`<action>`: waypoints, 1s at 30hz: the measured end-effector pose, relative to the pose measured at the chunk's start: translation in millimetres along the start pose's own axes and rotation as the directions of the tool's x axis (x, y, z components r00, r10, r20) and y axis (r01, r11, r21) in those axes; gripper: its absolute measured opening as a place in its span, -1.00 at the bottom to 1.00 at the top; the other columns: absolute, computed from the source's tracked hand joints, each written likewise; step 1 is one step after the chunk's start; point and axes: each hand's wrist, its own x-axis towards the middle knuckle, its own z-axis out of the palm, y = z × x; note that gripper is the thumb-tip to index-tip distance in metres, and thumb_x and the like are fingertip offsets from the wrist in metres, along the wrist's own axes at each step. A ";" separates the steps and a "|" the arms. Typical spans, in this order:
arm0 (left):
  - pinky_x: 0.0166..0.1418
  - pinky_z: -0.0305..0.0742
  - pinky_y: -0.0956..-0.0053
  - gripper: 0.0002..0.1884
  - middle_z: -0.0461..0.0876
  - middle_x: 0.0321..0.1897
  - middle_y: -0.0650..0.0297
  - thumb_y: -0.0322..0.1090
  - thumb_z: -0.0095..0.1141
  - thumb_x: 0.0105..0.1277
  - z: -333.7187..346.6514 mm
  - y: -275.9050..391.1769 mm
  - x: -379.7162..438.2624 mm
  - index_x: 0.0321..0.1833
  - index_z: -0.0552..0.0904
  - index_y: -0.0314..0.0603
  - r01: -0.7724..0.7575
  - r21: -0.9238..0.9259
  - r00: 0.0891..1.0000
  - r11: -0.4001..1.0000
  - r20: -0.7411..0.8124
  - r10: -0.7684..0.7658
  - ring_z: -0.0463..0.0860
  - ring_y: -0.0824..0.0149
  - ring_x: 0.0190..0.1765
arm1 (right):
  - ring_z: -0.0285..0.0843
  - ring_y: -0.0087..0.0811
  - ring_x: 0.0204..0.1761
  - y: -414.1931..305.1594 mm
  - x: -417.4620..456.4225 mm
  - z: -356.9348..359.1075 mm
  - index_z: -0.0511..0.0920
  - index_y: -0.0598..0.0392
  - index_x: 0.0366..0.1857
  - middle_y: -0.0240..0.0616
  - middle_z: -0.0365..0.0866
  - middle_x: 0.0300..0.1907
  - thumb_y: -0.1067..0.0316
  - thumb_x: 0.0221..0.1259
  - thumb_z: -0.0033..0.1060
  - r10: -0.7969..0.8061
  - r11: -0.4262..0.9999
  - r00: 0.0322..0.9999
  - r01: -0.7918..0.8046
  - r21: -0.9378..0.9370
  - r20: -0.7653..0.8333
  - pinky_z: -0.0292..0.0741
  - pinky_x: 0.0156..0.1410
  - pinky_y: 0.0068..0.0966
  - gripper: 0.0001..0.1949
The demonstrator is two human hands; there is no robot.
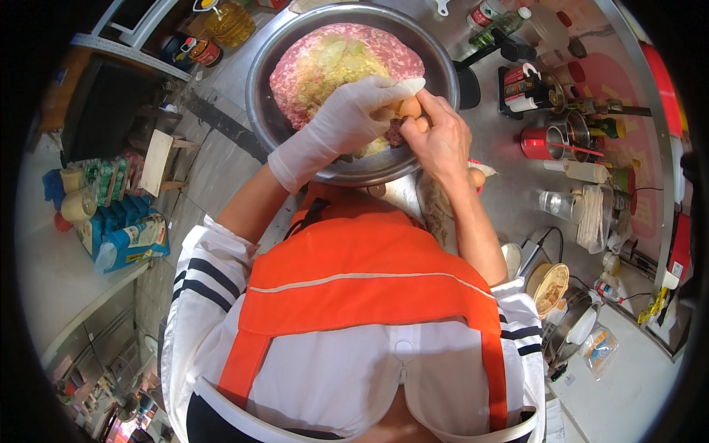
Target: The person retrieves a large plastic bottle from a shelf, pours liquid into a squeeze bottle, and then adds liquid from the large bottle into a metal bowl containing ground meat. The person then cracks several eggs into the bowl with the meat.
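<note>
A large steel basin (257, 61) holds a mound of pink minced meat (388, 50) with yellowish seasoning and clear egg white on top. Over the basin's near right part, my left hand (354, 105), in a whitish disposable glove, and my bare right hand (440, 130) meet around a brown egg (410, 107). The egg's shell appears broken, with another rounded shell part under my right fingers. Dark red and pale seasonings lie on the meat below my hands. Another brown egg (476, 177) rests right of my right wrist, beside something white and red.
Bottles, a red cup (534, 143), a squeeze bottle (587, 171) and a clear tray of sticks (594, 221) stand along the right. A wicker basket (547, 288) is at lower right. Oil jugs (230, 23) are at upper left, a small wooden stool (157, 162) on the left floor.
</note>
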 end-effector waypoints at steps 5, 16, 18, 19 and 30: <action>-0.05 0.66 0.36 -0.44 0.73 -0.07 0.20 -0.57 0.18 0.24 -3.1 -6.3 2.8 0.33 0.61 0.06 -0.222 0.122 0.972 0.967 -0.045 0.229 0.74 0.08 -0.08 | 0.71 -0.10 -0.15 5.9 3.1 -4.0 0.66 -0.06 -0.02 -0.24 0.71 -0.13 0.35 0.04 0.25 -0.207 0.977 0.974 0.200 -0.074 -0.095 0.63 -0.14 -0.18 -0.65; 0.08 0.67 0.38 -0.49 0.67 0.12 0.12 -0.59 0.22 0.25 -18.4 14.6 12.5 0.30 0.60 -0.12 -0.397 0.357 0.904 0.846 -0.010 0.428 0.73 0.10 0.01 | 0.70 -0.23 -0.16 6.4 15.9 -24.9 0.65 -0.05 0.08 -0.34 0.70 -0.07 0.43 -0.03 0.38 -0.501 0.858 0.837 0.448 -0.252 -0.219 0.65 -0.11 -0.35 -0.54; 0.11 0.66 0.38 -0.49 0.66 0.12 0.11 -0.58 0.24 0.28 -16.0 19.5 13.0 0.32 0.59 -0.15 -0.420 0.326 0.891 0.847 -0.033 0.454 0.73 0.11 0.02 | 0.67 -0.30 -0.24 6.5 14.7 -26.8 0.67 -0.09 0.01 -0.37 0.71 -0.11 0.41 -0.03 0.35 -0.469 0.883 0.859 0.452 -0.127 -0.204 0.61 -0.23 -0.41 -0.59; 0.13 0.64 0.39 -0.49 0.67 0.13 0.14 -0.57 0.24 0.29 -12.3 20.4 10.9 0.33 0.58 -0.15 -0.381 0.233 0.912 0.895 -0.065 0.405 0.72 0.14 0.04 | 0.66 -0.34 -0.29 6.2 13.7 -27.5 0.68 -0.10 -0.03 -0.39 0.71 -0.14 0.40 -0.03 0.34 -0.453 0.891 0.870 0.450 -0.062 -0.193 0.59 -0.29 -0.44 -0.62; -0.11 0.42 0.60 -0.43 0.63 -0.06 0.27 -0.41 0.19 0.31 44.3 49.2 -62.0 0.41 0.49 -0.33 0.699 -0.713 0.645 0.052 0.599 -0.475 0.52 0.46 -0.22 | 0.68 -0.48 -0.15 88.8 -46.4 -41.1 0.60 0.17 0.18 -0.28 0.69 -0.12 0.25 0.48 0.18 0.377 -0.003 0.530 -0.820 0.573 0.760 0.70 -0.10 -0.50 -0.68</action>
